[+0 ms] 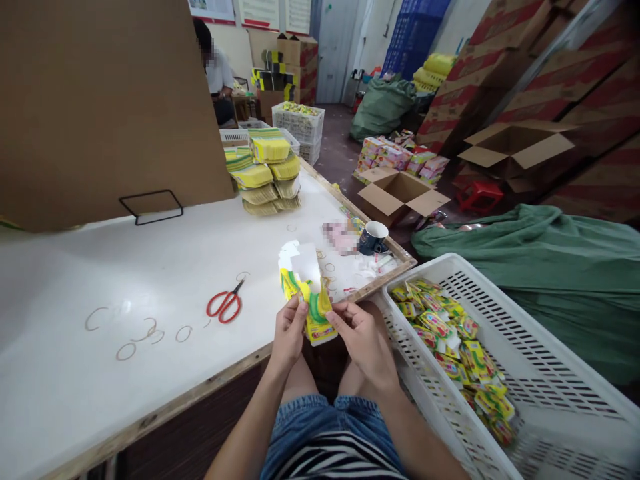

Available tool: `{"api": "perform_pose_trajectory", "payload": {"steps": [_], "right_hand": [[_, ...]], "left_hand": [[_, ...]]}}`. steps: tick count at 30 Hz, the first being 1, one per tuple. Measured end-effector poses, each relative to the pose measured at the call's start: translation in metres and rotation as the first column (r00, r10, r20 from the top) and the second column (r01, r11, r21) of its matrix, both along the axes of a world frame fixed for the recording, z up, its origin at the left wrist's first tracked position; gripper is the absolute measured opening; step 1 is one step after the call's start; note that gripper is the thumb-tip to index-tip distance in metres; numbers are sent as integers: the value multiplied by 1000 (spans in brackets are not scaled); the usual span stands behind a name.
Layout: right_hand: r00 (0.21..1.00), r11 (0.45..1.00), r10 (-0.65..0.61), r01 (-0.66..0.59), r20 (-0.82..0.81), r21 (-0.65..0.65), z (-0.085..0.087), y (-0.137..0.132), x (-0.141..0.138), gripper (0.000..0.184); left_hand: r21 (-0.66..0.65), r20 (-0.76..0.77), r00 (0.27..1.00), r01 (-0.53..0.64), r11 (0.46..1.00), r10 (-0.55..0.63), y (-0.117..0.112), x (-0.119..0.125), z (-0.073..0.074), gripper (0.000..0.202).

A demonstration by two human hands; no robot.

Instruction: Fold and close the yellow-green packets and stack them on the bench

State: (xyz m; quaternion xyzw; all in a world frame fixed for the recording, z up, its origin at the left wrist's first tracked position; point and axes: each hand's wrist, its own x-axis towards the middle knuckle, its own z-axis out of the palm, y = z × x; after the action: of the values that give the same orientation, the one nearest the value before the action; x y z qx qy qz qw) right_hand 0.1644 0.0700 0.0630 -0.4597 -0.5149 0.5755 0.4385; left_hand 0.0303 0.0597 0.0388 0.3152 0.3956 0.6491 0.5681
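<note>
Between my two hands is a yellow and green printed carton (317, 307), partly unfolded, with white inner flaps standing up at its far end. My left hand (290, 330) pinches its left side between thumb and fingers. On the opposite side, my right hand (357, 333) grips the carton's right edge in the same way. The carton is held over the table's front edge, above my lap. Red-handled scissors (225, 305) lie on the white table (165, 280) to the left, with several loose rubber bands (184, 334) around them.
Stacked flat yellow cartons (270, 175) stand at the table's back. A dark mug (373, 238) is near the right corner. On my right, a white crate (555, 337) holds many small yellow packs (450, 327). Beyond are an open cardboard box (400, 193) and a seated person (220, 73).
</note>
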Motion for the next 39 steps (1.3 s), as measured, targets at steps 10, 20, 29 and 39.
{"api": "perform_pose_trajectory", "payload": {"steps": [10, 20, 29, 39], "right_hand": [[974, 986, -104, 75, 199, 148, -17, 4, 10, 28], [974, 951, 227, -218, -17, 220, -3, 23, 37, 50], [965, 926, 226, -256, 136, 276, 8, 36, 53, 22], [977, 879, 70, -157, 203, 450, -4, 41, 61, 25]], "left_hand": [[23, -319, 945, -63, 998, 67, -10, 3, 9, 69], [33, -192, 944, 278, 960, -267, -16, -3, 27, 61], [9, -92, 908, 412, 911, -410, -16, 3, 24, 33], [22, -301, 906, 318, 948, -297, -10, 6, 12, 42]]}}
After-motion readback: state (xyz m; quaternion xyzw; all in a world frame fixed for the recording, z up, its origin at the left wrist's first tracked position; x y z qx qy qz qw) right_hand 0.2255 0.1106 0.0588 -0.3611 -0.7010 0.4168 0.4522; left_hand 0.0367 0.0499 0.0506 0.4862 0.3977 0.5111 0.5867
